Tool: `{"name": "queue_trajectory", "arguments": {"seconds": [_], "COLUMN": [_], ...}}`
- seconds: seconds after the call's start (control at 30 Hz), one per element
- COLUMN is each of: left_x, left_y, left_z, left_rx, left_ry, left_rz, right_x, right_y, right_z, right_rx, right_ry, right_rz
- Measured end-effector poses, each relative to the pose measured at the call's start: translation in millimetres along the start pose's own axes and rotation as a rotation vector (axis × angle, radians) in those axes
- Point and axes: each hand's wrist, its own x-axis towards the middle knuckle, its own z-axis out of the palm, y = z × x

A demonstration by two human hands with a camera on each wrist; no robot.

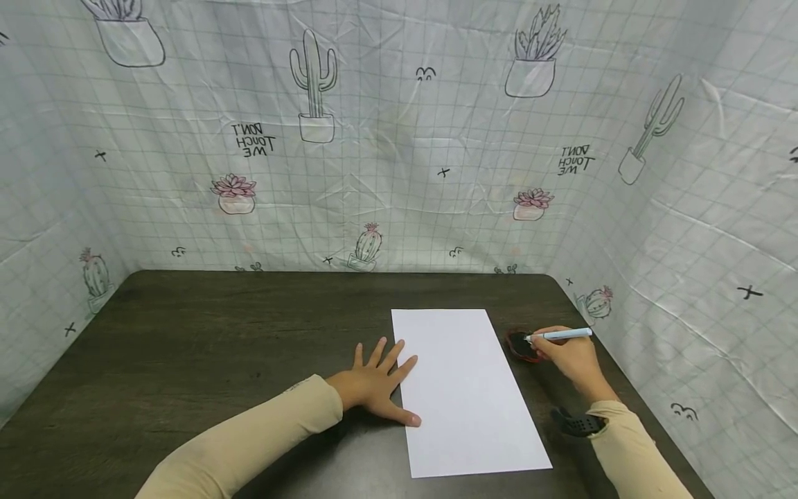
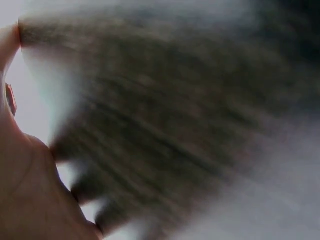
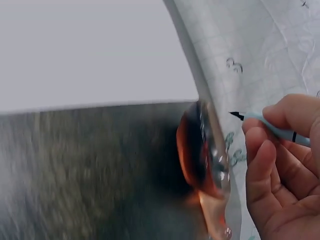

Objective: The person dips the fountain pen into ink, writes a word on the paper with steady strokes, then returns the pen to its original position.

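Note:
A sheet of white paper [image 1: 467, 395] lies on the dark table. My left hand [image 1: 373, 387] rests with spread fingers across its left edge, thumb and fingertips on the sheet. In the left wrist view, part of the palm [image 2: 35, 190] shows and the rest is blurred. Right of the paper, my right hand [image 1: 575, 359] pinches a light blue brush pen [image 1: 570, 333] between thumb and fingers. Its dark pointed tip [image 3: 236, 115] shows in the right wrist view. In the head view the tip overlaps a small dark dish with an orange-red rim [image 1: 522, 346].
The dark wooden table [image 1: 206, 339] stretches left of the paper. White cloth printed with cacti [image 1: 374, 152] hangs behind and along both sides, close to the table's right edge. A black band [image 1: 576, 423] sits on the right wrist.

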Motion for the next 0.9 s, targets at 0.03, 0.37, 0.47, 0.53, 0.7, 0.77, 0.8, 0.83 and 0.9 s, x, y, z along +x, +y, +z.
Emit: {"name": "queue_trajectory", "arguments": {"seconds": [0.03,0.37,0.47,0.53,0.7,0.77,0.8,0.83,0.9], "left_x": [0.0,-0.3,-0.5,-1.0,-2.3,-2.2,-2.1,-1.8,-1.5], "left_y": [-0.3,-0.5,0.1,0.6,0.9,0.8,0.7,0.5,0.3], "left_z": [0.0,0.4,0.7,0.5,-1.2,-1.4,-1.3,-1.1,-0.7], "left_rx": [0.003,0.006,0.003,0.000,0.002,0.007,0.009,0.010,0.011], "left_ry": [0.001,-0.005,-0.007,-0.008,-0.010,-0.008,-0.006,-0.004,-0.002], "left_rz": [-0.001,0.000,0.000,-0.003,-0.011,-0.009,-0.009,-0.008,-0.007], "right_x": [0.3,-1.5,-2.4,-2.5,-3.1,-3.7,-3.7,-3.9,-3.9], "right_y": [-1.9,-32.2,-39.5,-44.3,-53.6,-56.0,-57.0,-58.0,-59.5], "right_z": [1.4,26.4,36.9,44.0,59.6,65.0,68.0,70.7,76.1], "right_rx": [0.016,0.213,0.220,0.233,0.254,0.250,0.250,0.249,0.247], "right_ry": [-0.005,-0.144,-0.171,-0.200,-0.284,-0.315,-0.328,-0.338,-0.356], "right_rz": [-0.008,0.038,0.043,0.035,0.018,0.017,0.018,0.018,0.011]}}
